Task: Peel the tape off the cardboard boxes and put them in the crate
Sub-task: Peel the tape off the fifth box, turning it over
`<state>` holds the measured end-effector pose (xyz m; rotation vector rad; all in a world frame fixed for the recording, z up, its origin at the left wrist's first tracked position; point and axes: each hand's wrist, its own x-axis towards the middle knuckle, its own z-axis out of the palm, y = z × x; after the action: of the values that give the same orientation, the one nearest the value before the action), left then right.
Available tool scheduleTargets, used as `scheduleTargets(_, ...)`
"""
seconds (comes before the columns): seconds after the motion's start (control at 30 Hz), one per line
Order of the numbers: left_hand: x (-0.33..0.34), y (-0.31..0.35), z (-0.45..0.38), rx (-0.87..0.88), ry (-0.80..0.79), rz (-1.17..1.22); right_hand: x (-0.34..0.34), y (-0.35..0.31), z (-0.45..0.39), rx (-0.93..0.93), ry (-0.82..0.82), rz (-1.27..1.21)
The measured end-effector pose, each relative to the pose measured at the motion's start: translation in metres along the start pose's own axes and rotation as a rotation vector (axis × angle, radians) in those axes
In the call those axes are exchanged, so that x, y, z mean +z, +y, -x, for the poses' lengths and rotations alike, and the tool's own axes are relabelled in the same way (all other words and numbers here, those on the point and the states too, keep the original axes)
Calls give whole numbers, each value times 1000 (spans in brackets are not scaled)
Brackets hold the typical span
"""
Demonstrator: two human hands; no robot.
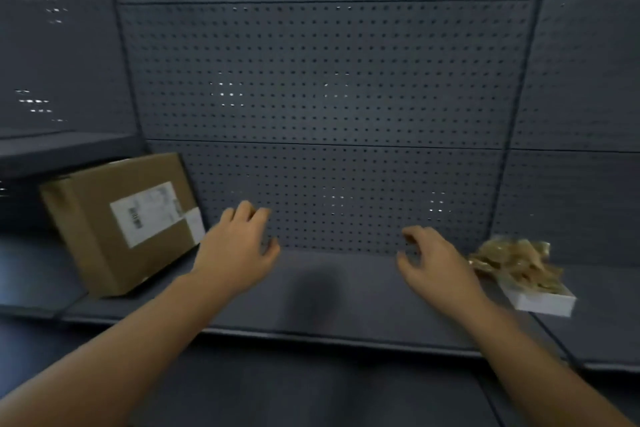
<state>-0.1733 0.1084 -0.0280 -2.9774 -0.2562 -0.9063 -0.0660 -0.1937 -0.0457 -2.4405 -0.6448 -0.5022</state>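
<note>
The cardboard box [119,224] sits tilted on the shelf [346,291] at far left. Our left hand [235,246], loosely open and empty, hovers just right of it, nearer than our right hand [436,262], also empty, beside crumpled tape [516,262].

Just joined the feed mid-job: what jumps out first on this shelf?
The cardboard box with a white shipping label, at the left end of the gray shelf. At the right end, a crumpled wad of brownish tape lies on a small white box. Between them the left hand and right hand hover, holding nothing, before the pegboard.
</note>
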Motion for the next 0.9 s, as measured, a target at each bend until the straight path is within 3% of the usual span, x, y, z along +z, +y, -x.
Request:
scheduleTargets(0.23,-21,-106,18,-174,102,-193,58,-74,-49,-117,-115,-68)
scheduleTargets(0.4,-37,-177,24,-424,196,-235,96,-136,-78,-203,-145,-107)
scheduleTargets(0.53,-32,-219,23,-692,212,-63,124,-182,-99,-250,-173,-96)
scheduleTargets(0.73,7,-249,24,-847,240,166,156,-224,-127,-294,-215,-78)
scheduleTargets(0.9,25,-276,12,-943,333,679,178,-241,-135,-292,-250,-86)
